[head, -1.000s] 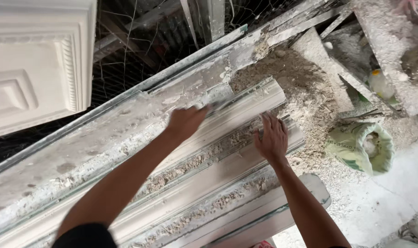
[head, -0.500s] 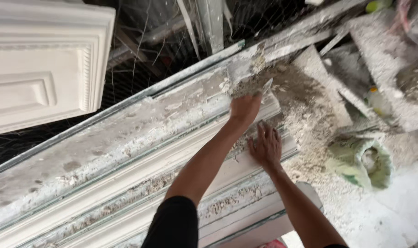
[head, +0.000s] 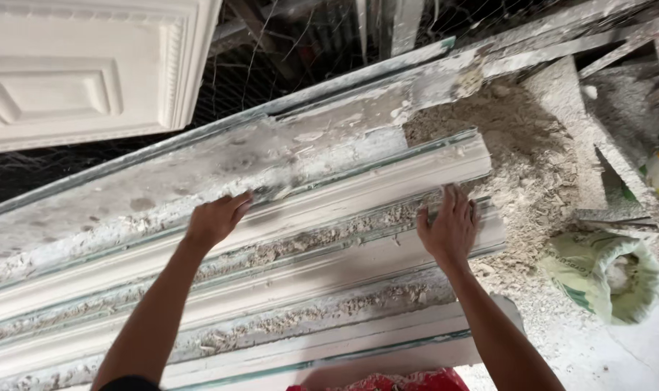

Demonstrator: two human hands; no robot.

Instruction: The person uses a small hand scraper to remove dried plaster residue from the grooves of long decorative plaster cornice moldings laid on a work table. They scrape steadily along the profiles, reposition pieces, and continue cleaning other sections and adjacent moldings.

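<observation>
Several long white plaster mouldings (head: 344, 206) lie side by side on a plaster-caked bench (head: 199, 174), running from lower left to upper right. Crumbs of dried plaster fill the grooves between them. My left hand (head: 215, 219) rests flat on the top moulding near its middle, fingers pressed against its upper edge. Near the mouldings' right end, my right hand (head: 451, 226) lies spread out, palm down, fingers apart. Neither hand holds anything.
A white ornamental plaster panel (head: 83, 69) fills the upper left. A heap of plaster rubble (head: 532, 159) lies past the mouldings' right end. A green sack (head: 606, 274) stands open at the right on a dusty floor. Wire mesh (head: 286, 58) shows behind the bench.
My left hand has slid back left along the top moulding from its right end to the middle. My right hand stays near the right end, now spread flat.
</observation>
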